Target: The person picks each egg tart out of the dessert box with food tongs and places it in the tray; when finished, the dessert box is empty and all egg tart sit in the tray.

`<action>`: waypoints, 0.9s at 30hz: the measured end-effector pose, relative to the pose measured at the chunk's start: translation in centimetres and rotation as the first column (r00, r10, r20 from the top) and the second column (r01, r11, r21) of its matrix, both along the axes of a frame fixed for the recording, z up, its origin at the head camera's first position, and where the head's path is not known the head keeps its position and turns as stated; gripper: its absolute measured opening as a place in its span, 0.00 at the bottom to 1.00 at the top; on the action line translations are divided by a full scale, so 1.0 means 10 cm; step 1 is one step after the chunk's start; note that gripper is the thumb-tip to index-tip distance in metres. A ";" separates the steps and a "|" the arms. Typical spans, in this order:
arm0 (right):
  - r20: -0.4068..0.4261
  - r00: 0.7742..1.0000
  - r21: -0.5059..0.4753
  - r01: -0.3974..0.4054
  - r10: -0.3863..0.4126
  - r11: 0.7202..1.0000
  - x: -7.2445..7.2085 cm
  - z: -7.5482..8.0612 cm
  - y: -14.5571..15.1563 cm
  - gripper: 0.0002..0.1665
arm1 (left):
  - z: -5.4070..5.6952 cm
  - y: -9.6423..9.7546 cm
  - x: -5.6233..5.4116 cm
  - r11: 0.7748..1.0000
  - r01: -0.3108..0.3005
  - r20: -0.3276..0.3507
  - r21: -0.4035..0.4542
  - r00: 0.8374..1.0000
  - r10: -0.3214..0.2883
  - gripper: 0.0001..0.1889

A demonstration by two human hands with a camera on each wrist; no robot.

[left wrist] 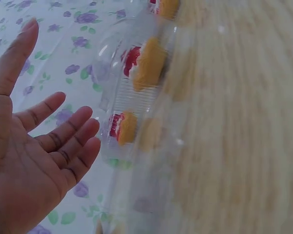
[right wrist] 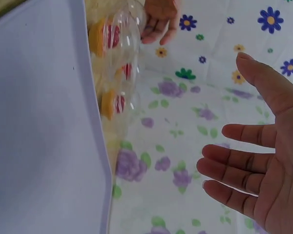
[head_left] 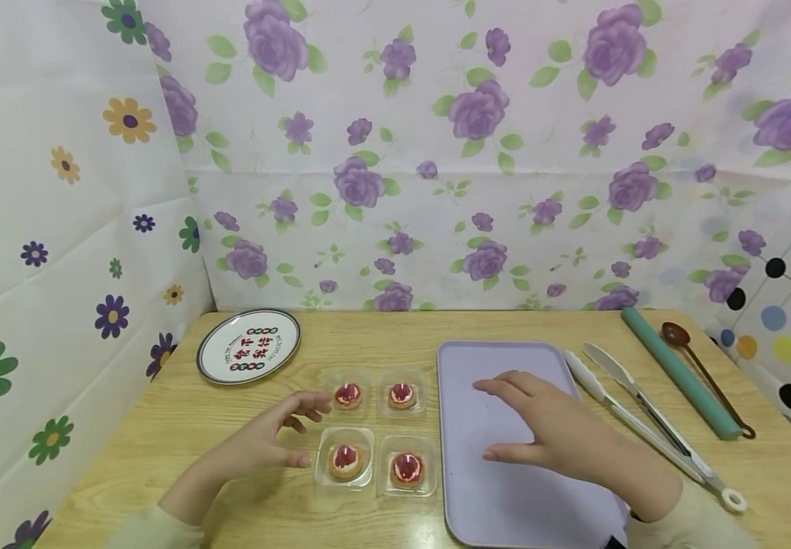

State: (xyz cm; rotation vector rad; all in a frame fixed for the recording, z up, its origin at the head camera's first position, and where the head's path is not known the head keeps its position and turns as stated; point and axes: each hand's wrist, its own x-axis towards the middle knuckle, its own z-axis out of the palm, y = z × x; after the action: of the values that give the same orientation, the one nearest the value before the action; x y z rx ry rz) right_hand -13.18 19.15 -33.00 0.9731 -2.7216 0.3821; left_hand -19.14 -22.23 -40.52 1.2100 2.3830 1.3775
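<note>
Several small tarts topped with red fruit and cream sit in clear plastic boxes on the wooden table. One front box [head_left: 327, 478] stands nearest my left hand [head_left: 273, 435], which hovers just left of the group with fingers spread and nothing held. In the left wrist view a tart [left wrist: 149, 63] shows side-on through its clear lid, beyond that hand's fingertips. Over the lavender tray [head_left: 498, 496], right of the boxes, my right hand [head_left: 553, 427] hangs with thumb and fingers apart, holding nothing. The right wrist view shows its palm, with the tray [right wrist: 39, 122] at left.
A white plate [head_left: 279, 343] with red lettering lies at the back left. To the tray's right are metal tongs [head_left: 663, 427], a green roller-like rod [head_left: 683, 374] and a brown ladle [head_left: 700, 366]. Flowered sheets [head_left: 423, 213] hang behind and at the left.
</note>
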 end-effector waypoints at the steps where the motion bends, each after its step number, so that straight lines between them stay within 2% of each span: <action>1: 0.010 1.000 0.004 -0.009 0.009 1.000 -0.01 0.00 -0.04 0.41 | -0.01 0.00 0.01 1.000 -0.010 0.002 -0.009 1.000 0.010 0.38; 8: 0.063 0.993 0.004 -0.095 0.095 0.995 -0.06 -0.06 -0.34 0.38 | -0.06 0.04 0.04 0.997 -0.031 0.024 -0.069 0.999 0.033 0.38; 16: 0.058 0.983 0.015 -0.177 0.176 0.984 -0.14 -0.17 -0.68 0.39 | -0.14 0.00 0.11 0.991 -0.051 0.085 -0.124 0.994 0.062 0.42; 24: 0.126 0.974 0.044 -0.197 0.190 0.980 -0.20 -0.25 -0.99 0.39 | -0.22 -0.01 0.10 0.986 -0.078 0.070 -0.149 0.993 0.090 0.45; 27: 0.143 0.971 0.050 -0.199 0.190 0.979 -0.23 -0.29 -1.09 0.37 | -0.26 0.00 0.09 0.985 -0.071 0.050 -0.154 0.996 0.080 0.46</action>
State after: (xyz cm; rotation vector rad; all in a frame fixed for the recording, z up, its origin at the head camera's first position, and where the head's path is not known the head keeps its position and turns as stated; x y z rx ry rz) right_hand -15.45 8.27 -35.90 1.2828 -2.7830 0.4123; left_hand -18.20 -22.20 -43.15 1.0384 2.4667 1.2066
